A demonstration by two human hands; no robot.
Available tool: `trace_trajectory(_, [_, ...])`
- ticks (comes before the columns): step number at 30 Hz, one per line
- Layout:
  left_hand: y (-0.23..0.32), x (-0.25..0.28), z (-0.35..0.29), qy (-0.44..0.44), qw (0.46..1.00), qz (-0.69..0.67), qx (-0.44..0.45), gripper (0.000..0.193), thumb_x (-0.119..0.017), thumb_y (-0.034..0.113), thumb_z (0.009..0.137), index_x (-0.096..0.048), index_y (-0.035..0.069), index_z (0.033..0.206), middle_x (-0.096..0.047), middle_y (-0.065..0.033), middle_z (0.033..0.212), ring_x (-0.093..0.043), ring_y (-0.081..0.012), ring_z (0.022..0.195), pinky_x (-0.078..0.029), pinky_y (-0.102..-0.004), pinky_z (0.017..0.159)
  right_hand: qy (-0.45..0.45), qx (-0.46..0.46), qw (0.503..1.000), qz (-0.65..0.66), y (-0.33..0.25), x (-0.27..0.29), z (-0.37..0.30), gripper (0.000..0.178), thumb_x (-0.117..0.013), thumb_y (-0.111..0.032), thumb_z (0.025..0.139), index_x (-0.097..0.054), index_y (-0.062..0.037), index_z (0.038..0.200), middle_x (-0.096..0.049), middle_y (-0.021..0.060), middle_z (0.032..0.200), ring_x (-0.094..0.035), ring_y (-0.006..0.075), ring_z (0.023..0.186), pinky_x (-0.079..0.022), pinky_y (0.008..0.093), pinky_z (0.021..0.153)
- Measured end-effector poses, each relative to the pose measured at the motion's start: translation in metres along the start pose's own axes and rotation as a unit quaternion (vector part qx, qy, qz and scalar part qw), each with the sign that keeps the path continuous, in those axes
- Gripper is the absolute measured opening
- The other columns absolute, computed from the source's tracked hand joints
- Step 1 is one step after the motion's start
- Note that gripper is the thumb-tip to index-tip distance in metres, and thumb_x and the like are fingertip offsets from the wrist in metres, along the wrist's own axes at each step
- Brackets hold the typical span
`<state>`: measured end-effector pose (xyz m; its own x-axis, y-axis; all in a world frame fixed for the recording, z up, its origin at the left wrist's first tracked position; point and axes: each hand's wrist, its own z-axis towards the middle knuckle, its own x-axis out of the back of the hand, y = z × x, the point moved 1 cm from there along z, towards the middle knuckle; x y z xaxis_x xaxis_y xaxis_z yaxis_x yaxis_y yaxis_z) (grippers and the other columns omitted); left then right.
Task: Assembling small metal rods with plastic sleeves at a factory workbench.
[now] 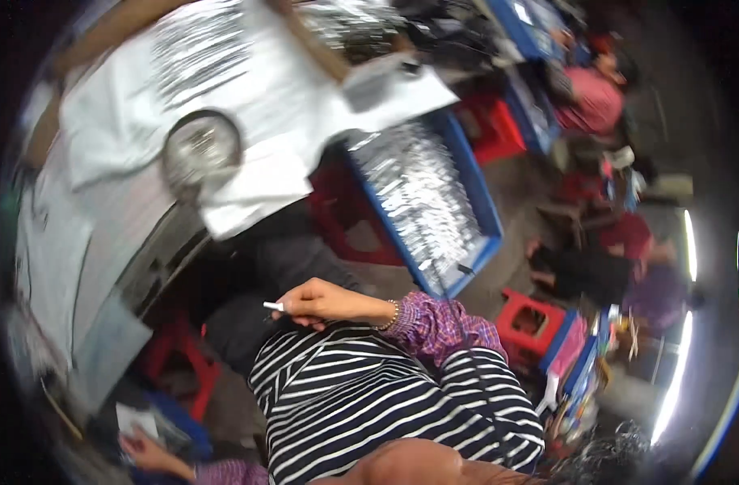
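Note:
My right hand (pixel 325 304) is closed in front of the striped apron (pixel 361 388). A short white stick-like piece (pixel 274 306) pokes out between its thumb and fingers; its exact kind is too small to make out. At the lower left, my left hand (pixel 151 451) reaches out with its fingers apart, though blurred. It lies beside a white sheet or card (pixel 136 423) over a blue tray (pixel 187 424). Whether the fingertips touch the sheet cannot be told. Both arms wear purple plaid sleeves.
A white-covered worktable (pixel 280 101) carries rows of shiny strips (pixel 204 61) and a round-rimmed clear object (pixel 204 149). To the right, a blue tray (pixel 486 206) of shiny pieces stands by a red stool (pixel 349 222). More red stools (pixel 529 323) and seated people (pixel 591 97) are farther right.

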<state>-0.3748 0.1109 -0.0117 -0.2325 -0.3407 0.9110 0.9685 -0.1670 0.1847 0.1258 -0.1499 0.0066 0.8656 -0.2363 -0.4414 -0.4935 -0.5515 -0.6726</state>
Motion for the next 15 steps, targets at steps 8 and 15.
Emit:
trace_trajectory(8, [0.087,-0.007,0.022,0.025,0.990,-0.109,-0.081,0.032,-0.067,0.019,0.085,-0.061,-0.001,0.110,-0.066,-0.0133,0.089,-0.063,-0.0206,0.074,-0.052,-0.0304,0.066,0.411,0.139,0.892,-0.125,0.017,0.096,-0.121,0.031,-0.057,-0.022,0.090,-0.056,-0.0059,0.116,-0.054,-0.0049,0.073,-0.045,0.0012,0.060,-0.036,0.0167,0.051])
trace_trajectory(15, [0.114,-0.031,0.030,-0.062,0.975,-0.200,-0.079,0.030,-0.059,0.009,0.090,-0.056,-0.009,0.114,-0.066,-0.0128,0.104,-0.064,-0.0177,0.085,-0.052,-0.0285,0.076,0.607,0.239,0.661,-0.371,0.026,0.210,-0.182,0.022,-0.064,-0.003,0.074,-0.061,-0.0005,0.096,-0.057,0.0064,0.087,-0.053,0.0135,0.069,-0.043,0.0244,0.062])
